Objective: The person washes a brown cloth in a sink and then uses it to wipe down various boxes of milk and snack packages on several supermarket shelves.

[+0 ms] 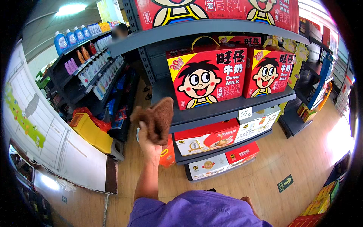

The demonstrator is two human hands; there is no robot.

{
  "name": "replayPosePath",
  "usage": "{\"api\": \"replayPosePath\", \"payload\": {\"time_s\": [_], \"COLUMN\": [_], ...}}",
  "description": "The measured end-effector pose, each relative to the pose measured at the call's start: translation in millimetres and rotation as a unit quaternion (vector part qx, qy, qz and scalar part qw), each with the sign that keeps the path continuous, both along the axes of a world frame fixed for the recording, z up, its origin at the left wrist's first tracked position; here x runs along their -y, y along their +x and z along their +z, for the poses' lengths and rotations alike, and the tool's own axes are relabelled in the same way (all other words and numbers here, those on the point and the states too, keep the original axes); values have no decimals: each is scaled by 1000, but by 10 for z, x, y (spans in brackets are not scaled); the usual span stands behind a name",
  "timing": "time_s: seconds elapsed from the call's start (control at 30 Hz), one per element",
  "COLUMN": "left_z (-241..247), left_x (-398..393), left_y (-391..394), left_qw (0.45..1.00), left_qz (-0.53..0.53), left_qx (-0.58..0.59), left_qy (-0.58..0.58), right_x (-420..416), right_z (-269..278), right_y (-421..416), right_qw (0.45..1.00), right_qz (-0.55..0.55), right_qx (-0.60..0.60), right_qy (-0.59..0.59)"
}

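My left hand (151,144) is raised in front of me, gripping a crumpled brown cloth (163,119), which looks like a towel and is slightly blurred. The cloth is at the left end of a dark grey metal shelf (204,115), overlapping its edge in the picture; whether they touch I cannot tell. On that shelf stand a large red milk carton (208,76) with a cartoon face and yellow handle, and a similar red carton (269,72) to its right. My right hand is out of view; only a bit of that arm shows beside my purple shirt.
Lower shelves hold red and white gift boxes (210,136). A grey upper shelf edge (210,31) juts out overhead. Left, across an aisle, a rack carries detergent bottles (61,42), near a yellow box (90,133). Another person (120,31) stands behind the shelving. A white price card (245,113) hangs in front.
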State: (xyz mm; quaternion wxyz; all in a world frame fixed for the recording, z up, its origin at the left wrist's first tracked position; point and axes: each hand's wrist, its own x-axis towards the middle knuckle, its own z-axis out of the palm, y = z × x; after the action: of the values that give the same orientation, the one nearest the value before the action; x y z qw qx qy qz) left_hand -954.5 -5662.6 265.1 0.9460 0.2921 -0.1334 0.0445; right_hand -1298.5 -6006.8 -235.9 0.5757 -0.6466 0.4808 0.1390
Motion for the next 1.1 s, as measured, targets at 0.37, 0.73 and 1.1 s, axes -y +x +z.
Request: {"api": "replayPosePath", "payload": {"time_s": [0.37, 0.73, 1.1], "left_z": [140, 150, 527], "left_x": [588, 934, 527], "left_y": [-138, -275, 1110], "left_qw": [968, 802, 836], "left_qz": [-218, 40, 176], "left_qx": [111, 374, 193], "left_qy": [53, 464, 482], "right_x": [-738, -987, -803], "right_z": [3228, 4154, 3502], "right_y": [1506, 1739, 1484], "right_qw": [858, 773, 798], "right_qz": [-110, 71, 31], "right_qx": [498, 445, 480], "right_qy": [65, -447, -364]}}
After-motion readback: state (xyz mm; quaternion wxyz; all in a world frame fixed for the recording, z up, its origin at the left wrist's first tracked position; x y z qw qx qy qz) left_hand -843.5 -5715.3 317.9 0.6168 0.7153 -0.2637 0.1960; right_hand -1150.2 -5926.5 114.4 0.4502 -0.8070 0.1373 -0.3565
